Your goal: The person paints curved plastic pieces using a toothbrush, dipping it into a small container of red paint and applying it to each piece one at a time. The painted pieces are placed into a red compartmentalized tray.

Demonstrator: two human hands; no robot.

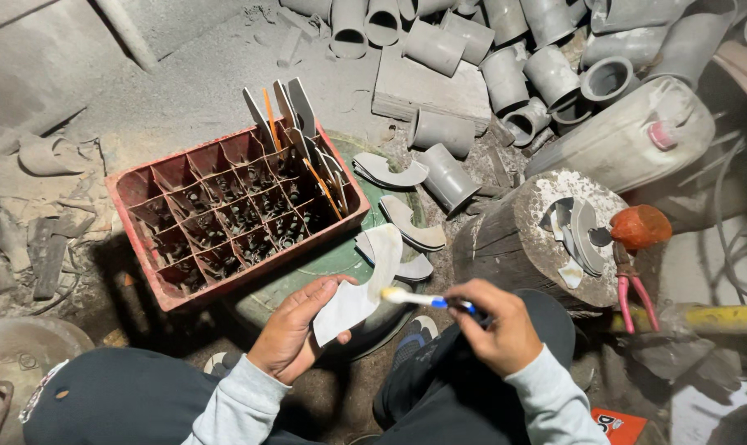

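Left hand (295,330): it holds a curved grey piece (358,284). The fingers are closed around the low end, with the thumb on top. The rest of the piece sticks up and out past the fingers.
Right hand (498,327): the fingers are closed tight on the handle of a small brush (423,299). The handle is blue and white.
Brush tip: it touches the curved grey piece near the middle, just past the left thumb.
Red crate (233,210): it sits in front of the hands on a round green lid (340,255). It has many small boxes inside. Flat grey pieces stand up in its far corner.
Wood stump (538,235): it is to the right, with more cut grey pieces on top.
Grey pipes (505,58): a big pile lies far behind, well apart from the hands.
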